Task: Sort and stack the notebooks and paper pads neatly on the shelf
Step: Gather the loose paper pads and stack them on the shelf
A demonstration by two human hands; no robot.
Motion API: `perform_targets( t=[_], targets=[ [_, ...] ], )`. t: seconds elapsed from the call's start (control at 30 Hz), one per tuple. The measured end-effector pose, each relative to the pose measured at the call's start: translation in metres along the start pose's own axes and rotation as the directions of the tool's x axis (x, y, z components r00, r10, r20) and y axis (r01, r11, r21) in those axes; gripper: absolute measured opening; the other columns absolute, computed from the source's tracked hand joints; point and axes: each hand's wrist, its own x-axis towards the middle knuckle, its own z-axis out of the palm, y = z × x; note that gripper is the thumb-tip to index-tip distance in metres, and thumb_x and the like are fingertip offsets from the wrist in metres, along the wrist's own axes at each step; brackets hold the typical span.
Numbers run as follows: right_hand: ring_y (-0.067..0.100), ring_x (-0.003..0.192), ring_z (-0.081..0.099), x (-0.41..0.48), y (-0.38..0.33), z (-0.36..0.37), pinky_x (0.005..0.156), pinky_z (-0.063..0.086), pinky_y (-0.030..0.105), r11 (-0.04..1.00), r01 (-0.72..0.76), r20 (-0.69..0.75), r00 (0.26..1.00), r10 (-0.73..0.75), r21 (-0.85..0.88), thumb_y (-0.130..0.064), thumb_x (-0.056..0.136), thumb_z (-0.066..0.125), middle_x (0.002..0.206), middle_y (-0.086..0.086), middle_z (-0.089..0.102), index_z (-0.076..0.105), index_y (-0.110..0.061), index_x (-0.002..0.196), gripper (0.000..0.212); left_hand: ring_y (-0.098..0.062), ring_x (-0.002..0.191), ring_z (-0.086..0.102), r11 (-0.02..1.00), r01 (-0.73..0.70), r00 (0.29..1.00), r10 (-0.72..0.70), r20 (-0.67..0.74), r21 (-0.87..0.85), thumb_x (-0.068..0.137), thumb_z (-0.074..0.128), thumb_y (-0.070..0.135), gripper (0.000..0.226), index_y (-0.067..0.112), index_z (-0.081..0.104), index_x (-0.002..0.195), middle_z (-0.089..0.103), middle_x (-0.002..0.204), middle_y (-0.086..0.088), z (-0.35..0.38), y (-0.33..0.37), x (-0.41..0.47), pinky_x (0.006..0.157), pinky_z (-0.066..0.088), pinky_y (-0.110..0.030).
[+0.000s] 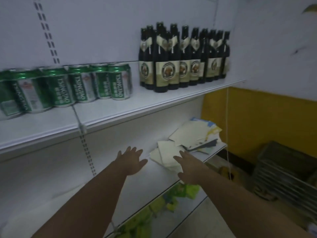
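On middle shelf (130, 191), notebooks and pads (187, 143) lie scattered at right end — unsorted. Left hand (133, 160) and right hand (187, 169) empty, fingers spread wide, flanking nearest pad (167, 156) — likely to gather.

A small shop, white metal shelving (120, 107) with slotted uprights (49, 35), rows of green beer cans (72, 83) along the upper shelf's left end, dark beer bottles (183, 59) grouped toward its right corner, packaged goods (171, 201) on the bottom shelf
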Motion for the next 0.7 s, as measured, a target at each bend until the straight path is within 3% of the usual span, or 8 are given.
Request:
perform_targets(
  t=[0.17,0.23,0.43,0.53,0.63,0.7],
  targets=[
    [0.028,0.145,0.009,-0.002,0.109,-0.012,0.117,0.019,0.045,1.000,-0.021,-0.063,0.998,0.022,0.021,-0.033,0.089,0.045,0.156,0.009,0.017,0.020,-0.019,0.151,0.068,-0.022,0.148,0.002,0.997,-0.064,0.997,0.062,-0.051,-0.045,0.100,0.023,0.049,0.060,0.022,0.013,0.153,0.007,0.161,-0.004,-0.006,0.094,0.041,0.118,0.005,-0.046],
    [0.025,0.147,0.006,-0.002,0.133,-0.018,0.118,0.017,0.040,0.999,-0.038,-0.056,0.998,0.040,0.037,-0.028,0.091,0.047,0.158,0.008,0.013,0.019,-0.017,0.151,0.067,-0.021,0.148,0.001,0.997,-0.063,0.997,0.062,-0.044,-0.036,0.100,0.023,0.049,0.060,0.022,0.012,0.153,0.005,0.161,-0.003,-0.007,0.109,0.051,0.118,0.004,-0.045],
    [0.022,0.147,0.004,0.042,0.169,-0.021,0.117,0.018,0.035,0.999,-0.005,0.048,0.999,0.003,0.033,-0.026,0.096,0.043,0.159,0.007,0.006,0.016,-0.017,0.151,0.062,-0.022,0.148,0.000,0.999,0.037,0.999,-0.038,-0.017,-0.013,0.100,0.021,0.049,0.060,0.023,0.010,0.153,0.004,0.161,-0.003,0.006,0.100,0.096,0.119,0.005,-0.046],
    [0.022,0.145,0.016,0.074,0.179,-0.006,0.114,0.026,0.036,1.000,0.013,0.107,0.994,-0.012,-0.006,-0.025,0.096,0.044,0.159,0.006,0.008,0.018,-0.017,0.150,0.061,-0.020,0.148,0.000,0.998,0.062,0.998,-0.062,0.000,-0.002,0.100,0.020,0.050,0.060,0.024,0.009,0.153,0.004,0.161,-0.002,0.027,0.091,0.135,0.119,0.006,-0.045],
    [0.022,0.148,0.005,0.101,0.200,0.007,0.117,0.017,0.036,0.994,0.063,0.212,0.976,-0.041,-0.094,-0.028,0.098,0.043,0.160,0.006,0.001,0.013,-0.019,0.152,0.063,-0.019,0.148,0.002,0.993,0.117,0.993,-0.117,0.024,0.027,0.100,0.020,0.049,0.060,0.022,0.008,0.153,0.006,0.161,0.000,0.052,0.082,0.184,0.119,0.007,-0.043],
    [0.022,0.147,0.008,0.118,0.226,0.005,0.116,0.021,0.037,0.993,0.052,0.233,0.972,-0.026,-0.106,-0.029,0.095,0.047,0.160,0.005,0.005,0.015,-0.020,0.152,0.065,-0.020,0.148,0.005,0.987,0.161,0.983,-0.159,0.089,-0.024,0.100,0.023,0.049,0.060,0.021,0.011,0.152,0.008,0.160,-0.001,0.061,0.083,0.214,0.119,0.007,-0.045]
  ],
)
